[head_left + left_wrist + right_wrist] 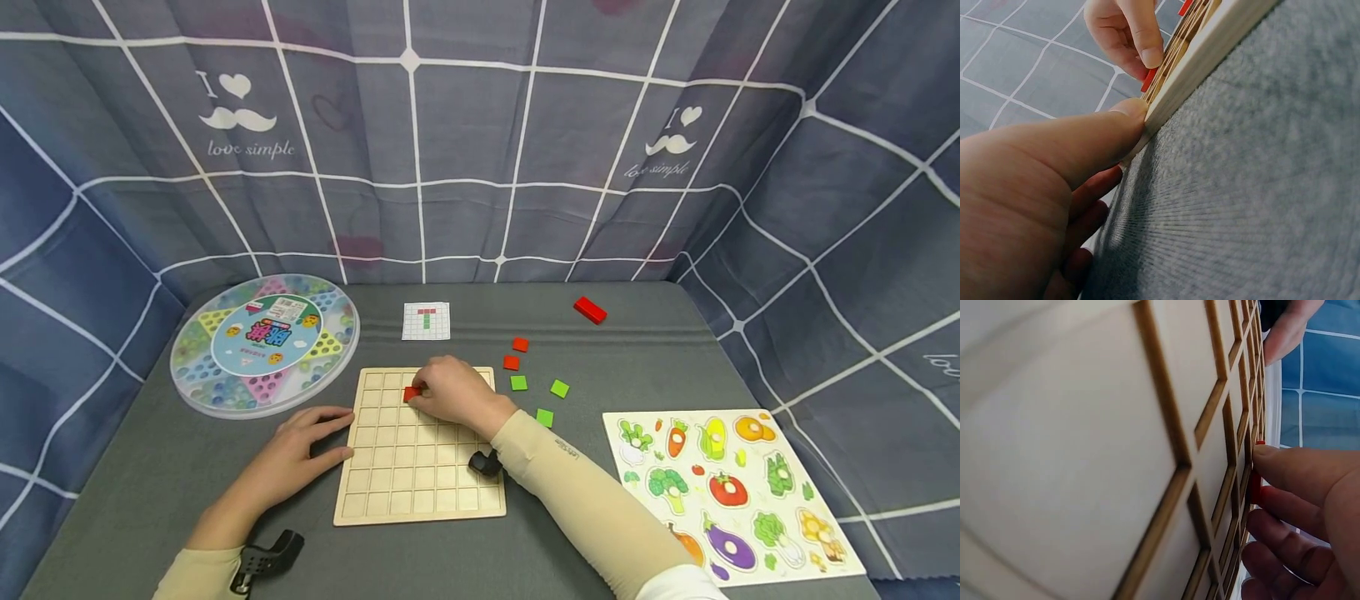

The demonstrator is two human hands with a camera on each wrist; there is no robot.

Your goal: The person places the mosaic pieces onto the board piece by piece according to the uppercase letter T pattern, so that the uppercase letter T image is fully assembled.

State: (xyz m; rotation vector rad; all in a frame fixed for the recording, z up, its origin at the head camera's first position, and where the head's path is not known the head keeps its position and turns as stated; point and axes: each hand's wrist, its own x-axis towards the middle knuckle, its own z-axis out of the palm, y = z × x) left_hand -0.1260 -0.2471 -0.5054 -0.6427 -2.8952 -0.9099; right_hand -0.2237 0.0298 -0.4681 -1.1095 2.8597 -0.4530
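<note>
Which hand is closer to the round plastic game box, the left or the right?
Left. The left hand rests at the wooden grid board's left edge, just below the round game box. The right hand is farther right, over the board, pinching a red tile.

grid board centre | round game box left-behind | vegetable puzzle right | loose tiles right-behind, seemingly flat

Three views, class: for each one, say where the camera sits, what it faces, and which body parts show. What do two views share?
Head: above, looking down at the wooden grid board; both hands and sleeves show.
Left wrist: low by the left hand, thumb against the board's edge.
Right wrist: skims the board toward the right hand pinching a red tile.
All share the board and tile.
</note>
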